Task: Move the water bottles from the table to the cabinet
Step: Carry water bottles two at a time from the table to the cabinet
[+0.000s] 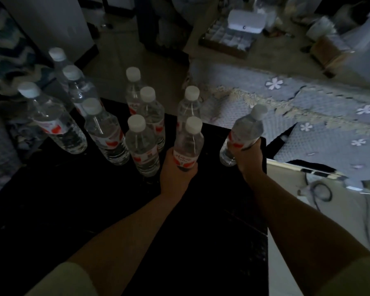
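Several clear water bottles with white caps and red labels stand on a black table [73,199]. My left hand [175,169] grips one upright bottle [188,142] round its label, near the table's middle. My right hand [249,157] grips another bottle [244,133] at the table's right edge; that bottle tilts to the right. The nearest free bottle [141,144] stands just left of my left hand, with a further bottle [104,131] beyond it to the left. No cabinet is recognisable in the dim view.
A bed with a blue flowered cover [308,107] lies right of the table. A white appliance [245,22] and a compartment tray [226,41] sit on the floor behind. A white surface with a cable [320,191] is at the right. A patterned cloth [6,50] hangs at far left.
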Tool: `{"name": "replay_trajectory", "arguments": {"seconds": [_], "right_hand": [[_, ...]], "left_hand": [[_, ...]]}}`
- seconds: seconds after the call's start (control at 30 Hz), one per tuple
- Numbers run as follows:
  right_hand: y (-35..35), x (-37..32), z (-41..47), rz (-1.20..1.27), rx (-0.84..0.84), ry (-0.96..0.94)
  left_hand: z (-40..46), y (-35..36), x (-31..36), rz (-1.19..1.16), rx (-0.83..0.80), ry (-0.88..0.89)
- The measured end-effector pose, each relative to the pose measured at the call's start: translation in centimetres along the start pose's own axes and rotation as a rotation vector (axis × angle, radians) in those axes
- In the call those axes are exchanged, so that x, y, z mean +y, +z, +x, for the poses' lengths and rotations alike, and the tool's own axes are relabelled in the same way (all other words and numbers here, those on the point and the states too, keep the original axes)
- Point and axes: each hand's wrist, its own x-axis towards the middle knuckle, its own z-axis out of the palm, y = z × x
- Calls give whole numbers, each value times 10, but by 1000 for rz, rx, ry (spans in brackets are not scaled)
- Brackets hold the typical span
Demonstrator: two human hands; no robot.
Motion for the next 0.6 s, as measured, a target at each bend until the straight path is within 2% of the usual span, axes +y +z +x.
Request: {"name": "replay_trajectory", "arguments": {"seconds": [0.1, 0.2, 0.43, 0.6], "right_hand": [[-11, 5, -31, -1, -54, 4], [-28, 10, -65, -42, -91, 35], [-96, 32, -152, -104, -165, 154], [-153, 51, -204, -94, -187, 198]], "left_hand": [[-19, 0, 6, 151, -86, -49], [-47, -2, 13, 100, -234, -139], [-123, -29, 22, 39, -436, -341], [-172, -30, 22, 96, -518, -317]]}}
